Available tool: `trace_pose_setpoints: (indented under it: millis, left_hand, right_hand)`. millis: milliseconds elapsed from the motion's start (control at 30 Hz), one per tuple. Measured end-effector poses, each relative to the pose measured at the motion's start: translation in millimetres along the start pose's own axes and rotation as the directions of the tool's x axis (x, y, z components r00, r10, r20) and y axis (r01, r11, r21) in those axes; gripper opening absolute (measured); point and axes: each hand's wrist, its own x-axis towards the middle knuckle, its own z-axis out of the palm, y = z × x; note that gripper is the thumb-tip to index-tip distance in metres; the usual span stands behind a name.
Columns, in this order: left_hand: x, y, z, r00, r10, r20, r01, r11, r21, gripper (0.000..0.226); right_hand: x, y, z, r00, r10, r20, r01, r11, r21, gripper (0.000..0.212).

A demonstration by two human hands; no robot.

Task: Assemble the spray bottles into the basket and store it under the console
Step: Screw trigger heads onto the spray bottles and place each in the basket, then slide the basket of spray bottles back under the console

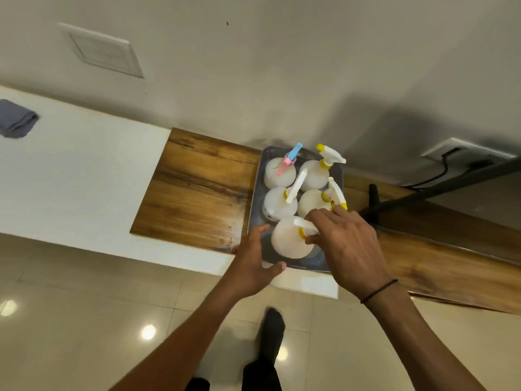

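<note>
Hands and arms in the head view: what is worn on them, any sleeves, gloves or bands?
Both forearms are bare, with no sleeves in view and no gloves. The right hand has a thin black band around its wrist. The left hand wears nothing visible: no ring, watch or band.

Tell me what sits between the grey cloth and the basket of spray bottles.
In the head view, between the grey cloth and the basket lie only bare white counter and a wooden board, nothing on them.
</note>
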Motion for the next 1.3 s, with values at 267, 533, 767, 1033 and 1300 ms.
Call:
trace_pose_setpoints:
  millis: [267,533,767,1033,1300]
  left_hand:
    - [23,-11,-11,0.949,-0.150,-0.279,0.120,0.985,-0.121,0.041]
    - [62,-14,-25,0.941,-0.152,-0.303,0.141,0.988,-0.056,0.044]
    - [85,-19,-20,0.954,-0.146,-0.263,0.154,0.988,0.011,0.046]
    - [138,-12,-30,0.966,-0.088,-0.243,0.097,0.995,0.029,0.047]
    - [163,-5,-27,0.964,-0.072,-0.254,0.120,0.976,0.181,0.046]
  right_hand:
    - [9,12,63,0.989,0.029,0.142,-0.010,0.991,-0.131,0.026]
    - [-23,16,66,0.959,0.276,-0.062,-0.276,0.961,0.007,0.071]
    - [-84,-16,76,0.366,0.929,0.050,-0.604,0.197,0.772,0.032]
    - [-80,-24,125,0.189,0.102,0.977,-0.236,-0.961,0.147,0.068]
    - [-24,-34,160,0.192,0.044,0.980,-0.064,-0.996,0.057,0.049]
